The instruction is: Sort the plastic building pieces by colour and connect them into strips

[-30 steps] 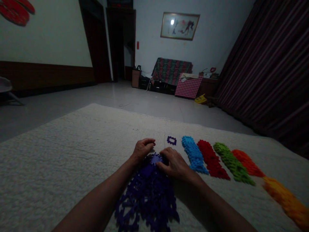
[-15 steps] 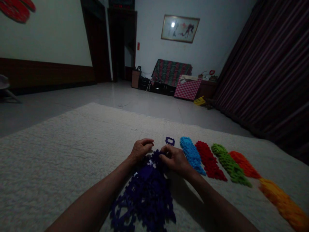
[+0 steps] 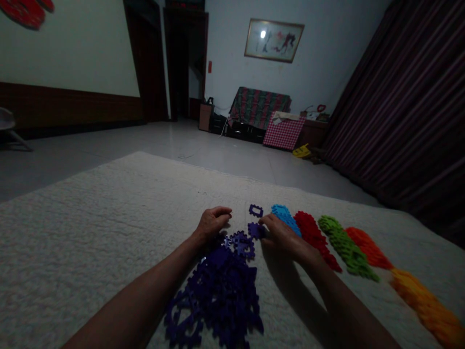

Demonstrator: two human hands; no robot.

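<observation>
My right hand [image 3: 281, 235] pinches the edge of a purple interlocking puzzle piece [image 3: 255, 230] with notched sides, just above the mat. Close beyond it lies a purple frame-shaped piece [image 3: 256, 210] with a rectangular hole. My left hand [image 3: 214, 223] hovers left of the purple pieces, its fingers loosely stretched out and slightly bent, with nothing visible in them. Below and between my forearms spreads a heap of purple pieces [image 3: 225, 291], overlapping one another. Another cut-out purple piece [image 3: 242, 245] sits at the heap's far end.
To the right, rows of similar pieces lie on the cream mat [image 3: 127, 218]: blue [image 3: 285, 216], red [image 3: 316, 240], green [image 3: 347, 247], orange-red [image 3: 368, 247] and yellow-orange [image 3: 425, 305]. Beyond are a tiled floor, a cloth-covered cabinet [image 3: 259, 106] and a dark curtain [image 3: 399, 97].
My right hand has moved right and slightly forward from the heap's far end, carrying a purple puzzle piece toward the frame-shaped one. My left hand has stayed almost still.
</observation>
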